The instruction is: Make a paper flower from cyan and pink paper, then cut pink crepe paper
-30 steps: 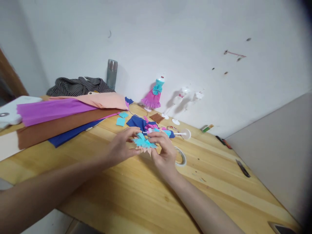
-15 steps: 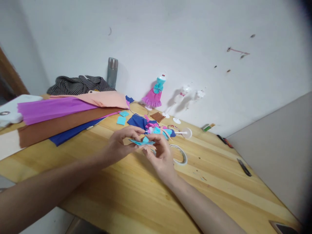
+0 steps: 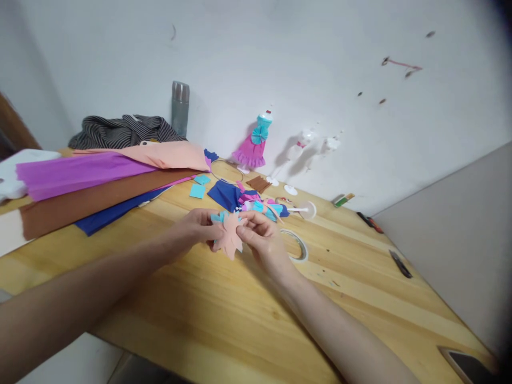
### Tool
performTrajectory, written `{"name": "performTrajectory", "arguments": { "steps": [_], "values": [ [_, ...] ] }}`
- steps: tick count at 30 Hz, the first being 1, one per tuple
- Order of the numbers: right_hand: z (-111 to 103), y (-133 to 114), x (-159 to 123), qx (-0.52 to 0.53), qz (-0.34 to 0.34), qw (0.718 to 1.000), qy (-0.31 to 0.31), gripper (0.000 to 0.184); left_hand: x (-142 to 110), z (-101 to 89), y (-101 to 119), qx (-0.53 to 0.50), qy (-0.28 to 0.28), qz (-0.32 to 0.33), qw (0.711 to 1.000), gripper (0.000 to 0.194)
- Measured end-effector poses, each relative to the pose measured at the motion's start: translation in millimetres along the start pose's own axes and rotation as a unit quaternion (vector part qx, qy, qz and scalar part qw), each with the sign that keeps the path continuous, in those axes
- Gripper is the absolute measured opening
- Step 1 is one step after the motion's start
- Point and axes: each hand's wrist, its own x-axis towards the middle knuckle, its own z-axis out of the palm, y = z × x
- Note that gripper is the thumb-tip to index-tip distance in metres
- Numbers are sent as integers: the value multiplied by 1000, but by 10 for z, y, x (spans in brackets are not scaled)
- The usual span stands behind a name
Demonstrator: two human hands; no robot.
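Between my two hands, above the wooden table (image 3: 192,298), is a paper flower (image 3: 229,237) with pointed peach petals facing me and light blue petals showing behind at its upper left. My left hand (image 3: 202,229) pinches its left side, thumb in front and fingers behind. My right hand (image 3: 262,234) grips the right side, with the thumb on the peach petals. Just beyond lies a small mannequin (image 3: 266,209) dressed in light blue and pink paper, on its side. A roll of tape (image 3: 303,249) rests to the right of my right hand.
Peach, purple, brown and blue crepe paper sheets (image 3: 100,194) spread at the left. Light blue squares (image 3: 197,191) lie nearby. A dressed mannequin (image 3: 258,140), bare mannequins (image 3: 304,140) and a flask (image 3: 181,109) stand by the wall. A utility knife (image 3: 400,264) lies at right.
The paper flower has been tilted up from nearly edge-on, so its peach face now turns toward me. Both hands keep hold of it. The view has shifted slightly.
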Motion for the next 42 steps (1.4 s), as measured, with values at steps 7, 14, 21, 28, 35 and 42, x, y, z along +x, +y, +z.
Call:
{"name": "performTrajectory", "arguments": {
  "steps": [7, 14, 21, 28, 35, 42],
  "values": [
    [13, 7, -24, -17, -15, 1000, 12, 22, 10, -21, -61, 29, -15, 7, 999, 26],
    [68, -58, -66, -19, -2, 1000, 9, 25, 25, -11, -90, 46, 26, 6, 999, 21],
    [34, -31, -42, -79, -17, 997, 11, 22, 9, -32, -97, -38, 13, -25, 999, 30],
    [5, -88, -91, -268, -235, 930, 89, 10, 18, -26, -82, -28, 27, -14, 999, 31],
    [43, -132, -137, -474, -386, 791, -22, 14, 33, -34, -115, -15, 44, -6, 999, 34],
    [33, -79, -123, -521, -385, 762, -20, 14, 22, -25, -87, 11, 56, 9, 998, 38]
  ]
}}
